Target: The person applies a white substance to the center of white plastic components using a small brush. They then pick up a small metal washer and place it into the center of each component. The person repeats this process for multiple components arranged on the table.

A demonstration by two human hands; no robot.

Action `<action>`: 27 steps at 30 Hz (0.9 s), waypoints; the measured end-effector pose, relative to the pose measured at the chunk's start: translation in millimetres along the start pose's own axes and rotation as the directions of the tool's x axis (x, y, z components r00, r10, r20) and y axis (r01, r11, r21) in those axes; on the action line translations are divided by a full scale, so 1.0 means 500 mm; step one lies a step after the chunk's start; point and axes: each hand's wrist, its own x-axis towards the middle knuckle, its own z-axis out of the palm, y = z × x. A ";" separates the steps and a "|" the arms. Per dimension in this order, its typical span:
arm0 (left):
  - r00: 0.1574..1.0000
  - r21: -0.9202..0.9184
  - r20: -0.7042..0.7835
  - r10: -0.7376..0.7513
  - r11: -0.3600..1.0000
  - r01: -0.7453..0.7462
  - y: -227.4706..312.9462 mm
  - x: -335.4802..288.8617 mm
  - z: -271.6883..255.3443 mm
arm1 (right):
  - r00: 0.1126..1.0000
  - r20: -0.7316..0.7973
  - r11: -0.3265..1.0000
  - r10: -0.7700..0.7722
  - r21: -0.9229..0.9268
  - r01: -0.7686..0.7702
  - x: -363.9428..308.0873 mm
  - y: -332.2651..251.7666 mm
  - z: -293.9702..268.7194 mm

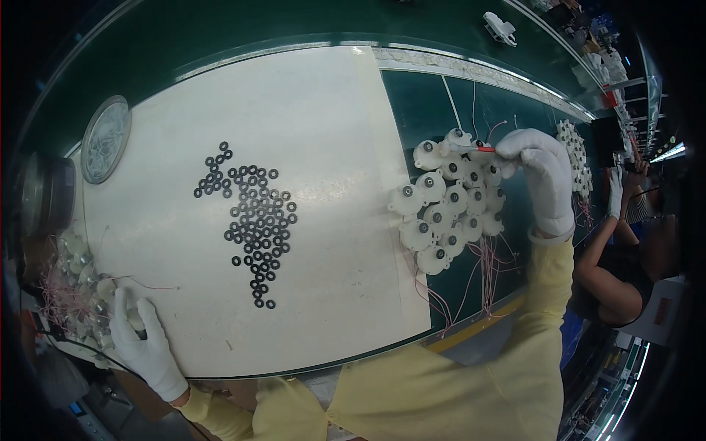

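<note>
My right hand [540, 173], in a white glove, pinches a slim red tool [482, 149] with a pale tip, perhaps a brush. The tip reaches over a cluster of white round plastic housings [434, 187], each with a dark centre and some trailing pink wires. My left hand [143, 342], also gloved, lies at the table's left edge with thumb and finger apart. It is beside a heap of pale parts with pink wires [77, 287]; whether it touches one I cannot tell. Many small black rings [261, 213] lie spread between my hands.
The rings lie on a white sheet [331, 294] over the green table. At the far left stand a round clear-lidded dish [107, 140] and a round container [48, 195]. More white housings [573, 158] sit beyond my right hand. Another person [618, 272] is at the right.
</note>
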 end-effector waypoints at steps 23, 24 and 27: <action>1.000 -0.019 0.010 -0.009 1.000 0.009 -0.006 0.000 0.001 | 0.999 -0.031 0.998 0.012 0.055 -0.010 -0.062 0.030 -0.016; 1.000 -0.022 0.004 0.000 1.000 0.000 -0.007 0.000 0.001 | 0.999 -0.035 0.999 0.007 0.049 -0.005 -0.063 0.030 -0.016; 1.000 -0.020 0.014 -0.026 0.999 0.026 -0.004 -0.001 0.000 | 0.999 -0.042 0.999 -0.008 0.034 0.009 -0.070 0.025 -0.021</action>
